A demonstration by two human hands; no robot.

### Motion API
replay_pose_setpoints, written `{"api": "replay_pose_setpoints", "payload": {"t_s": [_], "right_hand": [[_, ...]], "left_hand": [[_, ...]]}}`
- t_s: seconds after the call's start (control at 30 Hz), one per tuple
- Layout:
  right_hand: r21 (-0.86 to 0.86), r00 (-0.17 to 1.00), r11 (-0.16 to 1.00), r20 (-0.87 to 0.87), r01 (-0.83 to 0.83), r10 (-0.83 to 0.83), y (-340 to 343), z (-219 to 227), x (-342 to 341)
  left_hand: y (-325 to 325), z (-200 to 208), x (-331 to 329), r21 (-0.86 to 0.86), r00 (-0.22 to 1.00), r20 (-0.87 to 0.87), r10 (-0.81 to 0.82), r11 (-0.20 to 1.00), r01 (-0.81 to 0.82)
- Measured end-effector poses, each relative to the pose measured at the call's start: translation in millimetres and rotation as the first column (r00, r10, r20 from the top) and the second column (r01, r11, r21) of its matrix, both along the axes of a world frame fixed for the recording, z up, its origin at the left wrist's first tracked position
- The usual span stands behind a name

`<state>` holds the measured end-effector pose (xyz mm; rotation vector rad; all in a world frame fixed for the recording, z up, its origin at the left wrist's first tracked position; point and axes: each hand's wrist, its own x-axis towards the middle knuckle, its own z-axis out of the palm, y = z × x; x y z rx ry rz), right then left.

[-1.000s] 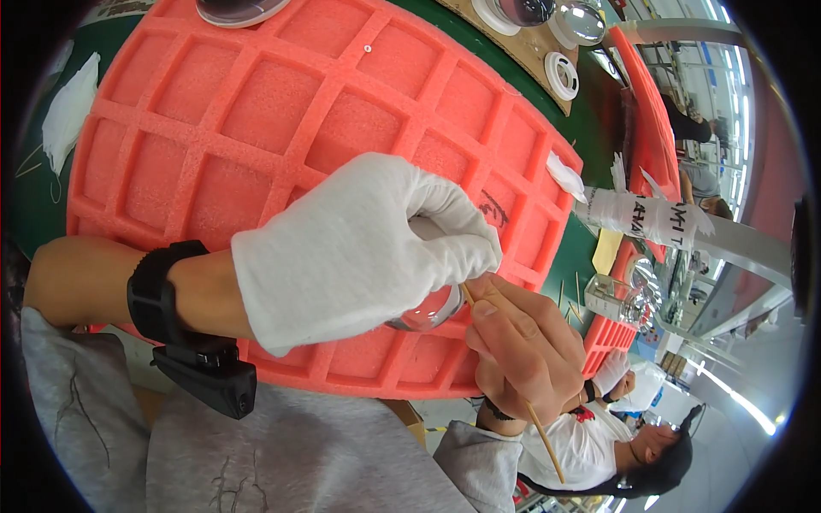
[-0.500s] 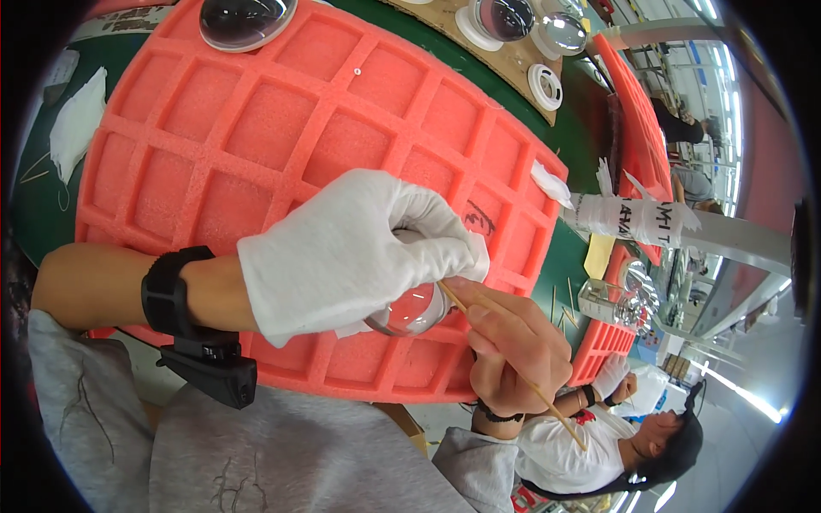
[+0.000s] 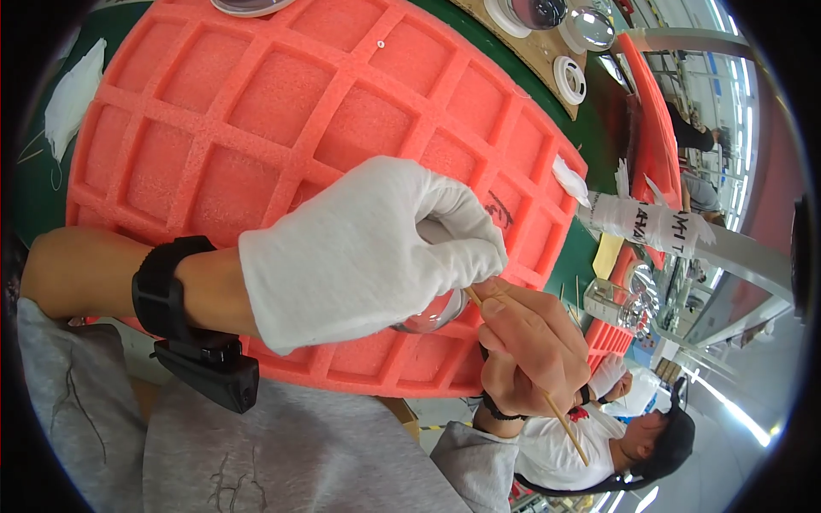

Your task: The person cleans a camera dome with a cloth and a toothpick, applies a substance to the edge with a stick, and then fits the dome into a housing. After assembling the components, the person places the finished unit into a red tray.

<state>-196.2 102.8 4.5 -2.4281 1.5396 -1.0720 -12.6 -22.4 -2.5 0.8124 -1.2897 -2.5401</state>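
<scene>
My left hand (image 3: 376,248), in a white glove, is closed with its thumb and fingertips curled together. Below its palm side bulges a clear glass globe (image 3: 434,315), mostly covered by the glove and apparently held in it. My bare right hand (image 3: 539,346) pinches a thin wooden stick (image 3: 564,427) like a pen. The stick's upper end meets the edge of the globe, right by the gloved fingertips; its very tip is hidden. Both hands are above a red foam tray (image 3: 282,85) with square pockets.
A white cloth (image 3: 73,98) lies left of the tray. Glass globes (image 3: 590,30) and a white ring (image 3: 569,79) stand on cardboard at the far right. A taped grey post (image 3: 650,224) rises on the right. Beyond it a co-worker in a white shirt (image 3: 556,453) works.
The view has shifted slightly, so the tray and surroundings sit differently in the picture. Both hands keep their hold, and the stick remains against the globe's edge.
</scene>
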Motion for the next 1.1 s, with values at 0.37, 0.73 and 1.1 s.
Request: {"api": "replay_pose_setpoints", "payload": {"t_s": [0.37, 0.73, 1.1], "right_hand": [[-0.011, 0.999, 1.000, -0.038, -0.013, 0.013, 0, 0, -1], [0.104, 0.991, 0.995, 0.132, -0.008, -0.005, -4, 4, -9], [0.389, 0.943, 0.893, 0.143, 0.226, -0.301, 8, 12, -53]], "left_hand": [[6, -10, -2, -0.121, 0.998, -0.034, 0.051, 0.991, -0.055], [-4, -13, -7, -0.114, 0.999, 0.048, 0.025, 0.993, -0.019], [-1, -6, 7, -0.596, 0.982, -0.119, -0.144, 0.802, 0.045]]}}
